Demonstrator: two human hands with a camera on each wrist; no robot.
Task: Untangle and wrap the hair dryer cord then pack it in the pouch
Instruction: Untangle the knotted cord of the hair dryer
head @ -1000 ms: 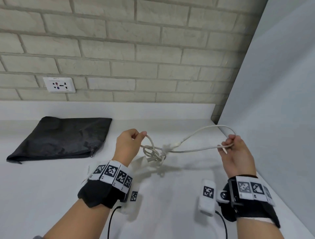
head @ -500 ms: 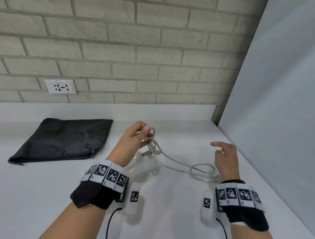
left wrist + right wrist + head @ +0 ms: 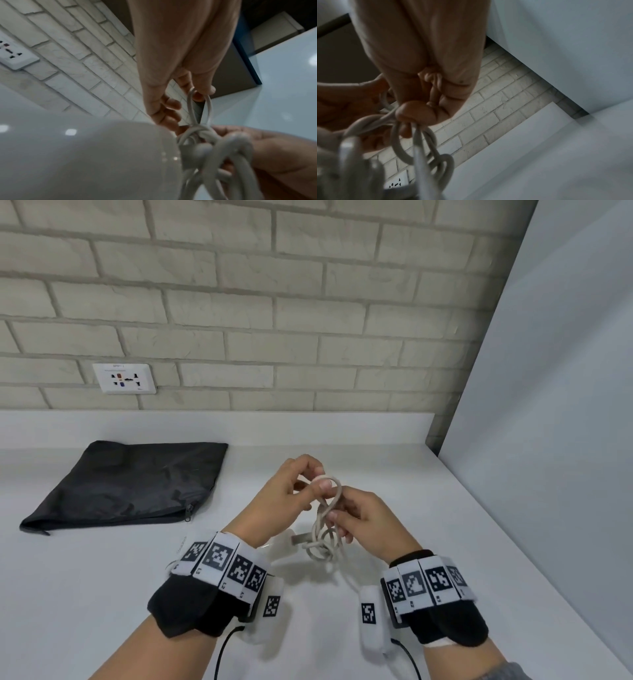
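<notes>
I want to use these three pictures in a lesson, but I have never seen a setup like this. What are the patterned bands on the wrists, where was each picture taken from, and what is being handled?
No machine here: a person works bare-handed. The patterned bands carry small cameras. One picture comes from a head-worn camera looking down; the other two look along each wrist toward the fingers. The left hand pinches the top loop of a tangled white cord; the right hand grips the cord lower down. The white hair dryer shows close up in the left wrist picture. A black pouch lies flat on the white counter, to the left, with a wall socket above it.

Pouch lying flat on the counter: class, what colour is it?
Black fabric pouch, seen best in the head view.
</notes>
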